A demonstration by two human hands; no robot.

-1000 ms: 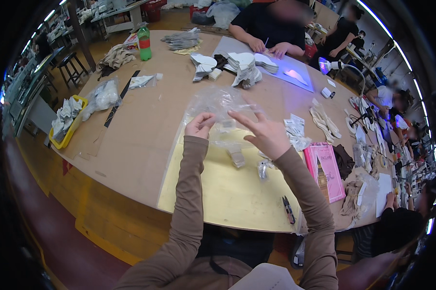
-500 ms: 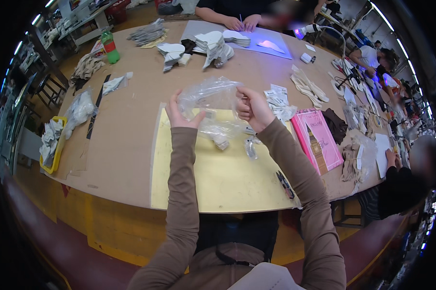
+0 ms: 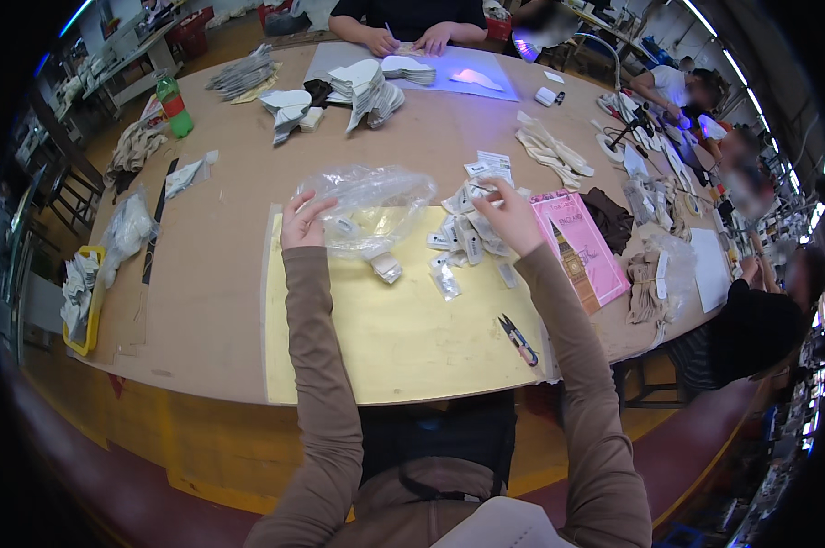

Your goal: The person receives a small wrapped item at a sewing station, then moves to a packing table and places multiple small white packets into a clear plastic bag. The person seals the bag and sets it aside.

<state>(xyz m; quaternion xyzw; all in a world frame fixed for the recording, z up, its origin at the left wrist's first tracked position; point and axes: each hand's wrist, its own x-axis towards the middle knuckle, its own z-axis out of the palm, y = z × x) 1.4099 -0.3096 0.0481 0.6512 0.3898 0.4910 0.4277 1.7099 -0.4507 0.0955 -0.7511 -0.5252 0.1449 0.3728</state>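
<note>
A brown counter spreads across most of the frame, bearing a pale yellow sheet at its centre. Across the sheet's upper edge, mid-frame, lies a clear plastic bag, thin, glossy and crumpled, puffed loosely upward, its film catching white highlights and letting the brown and yellow show through. Right of centre, a heap of small packets overlaps untidily, white and translucent with dark print. At the bag's left edge, the left hand has its grip partly open, fingers parted; whether they touch the film cannot be told. The right hand curves over the heap, its grip also partly open, thumb and forefinger apart; contact with a packet is unclear. Dark-handled snips lie lower right, and a small whitish bundle sits by the bag's lower edge.
</note>
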